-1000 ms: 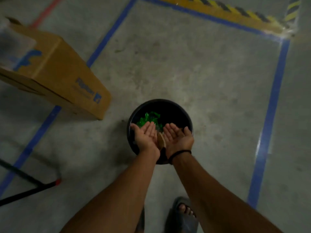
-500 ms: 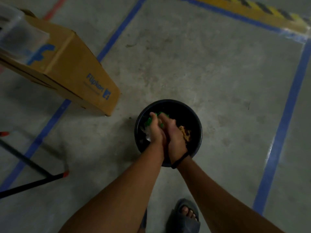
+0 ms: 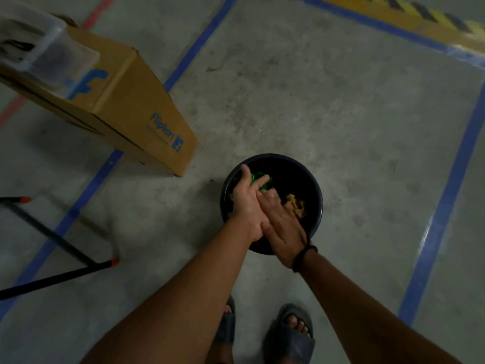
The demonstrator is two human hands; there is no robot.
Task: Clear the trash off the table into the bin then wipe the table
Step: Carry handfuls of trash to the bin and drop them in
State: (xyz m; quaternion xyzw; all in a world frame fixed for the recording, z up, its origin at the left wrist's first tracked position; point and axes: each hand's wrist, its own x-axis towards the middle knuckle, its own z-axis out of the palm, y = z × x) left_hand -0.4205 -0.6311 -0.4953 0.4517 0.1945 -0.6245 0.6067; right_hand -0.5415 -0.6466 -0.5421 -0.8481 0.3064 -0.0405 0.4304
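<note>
A round black bin stands on the concrete floor in front of me. Inside it lie green plastic trash at the left and crumpled brown paper at the right. Both my hands hover over the bin's near half, palms pressed and sliding against each other. My left hand has its fingers spread and points toward the bin's far left rim. My right hand, with a black band at the wrist, lies against it. Neither hand holds anything. The table is out of view.
A tan cardboard box with blue print sits left of the bin, a clear plastic container resting on it. Black metal legs with orange tips cross the lower left. Blue tape lines mark the floor. My sandalled feet are below.
My cupped hands tipped their trash into the bin, then came together palm to palm and now rub against each other. The view has shifted slightly so the bin sits further right.
</note>
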